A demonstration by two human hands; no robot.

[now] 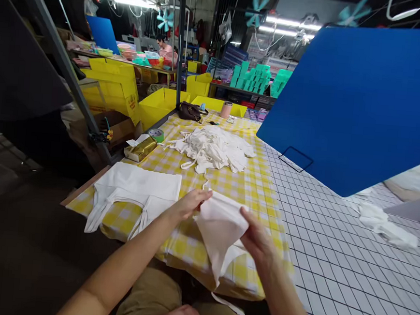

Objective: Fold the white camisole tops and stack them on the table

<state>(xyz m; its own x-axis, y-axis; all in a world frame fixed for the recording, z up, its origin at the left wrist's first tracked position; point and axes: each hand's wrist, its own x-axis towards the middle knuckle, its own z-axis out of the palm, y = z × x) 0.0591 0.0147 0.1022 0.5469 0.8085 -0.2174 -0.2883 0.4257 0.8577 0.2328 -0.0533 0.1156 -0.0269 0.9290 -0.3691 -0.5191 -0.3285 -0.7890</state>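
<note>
A white strappy garment (223,219) is stretched between my hands above the front of the table, its lower part and a thin strap hanging past the edge. My left hand (192,202) pinches its upper left corner. On the upper right edge, my right hand (257,234) grips the cloth with the thumb on top. To the left, several white camisole-like tops (138,183) lie flat with their straps toward me. Beyond my hands sits a loose heap of white garments (214,148); a thin strap trails from it toward my left hand.
A yellow checked cloth (261,195) covers the table. Tape (156,135), a gold packet (141,148), a dark bag (192,111) and a pink cup (226,109) stand along its left and far sides. A blue board (356,101) rises at right over a grid-patterned surface (319,248). A metal post (64,63) slants at left.
</note>
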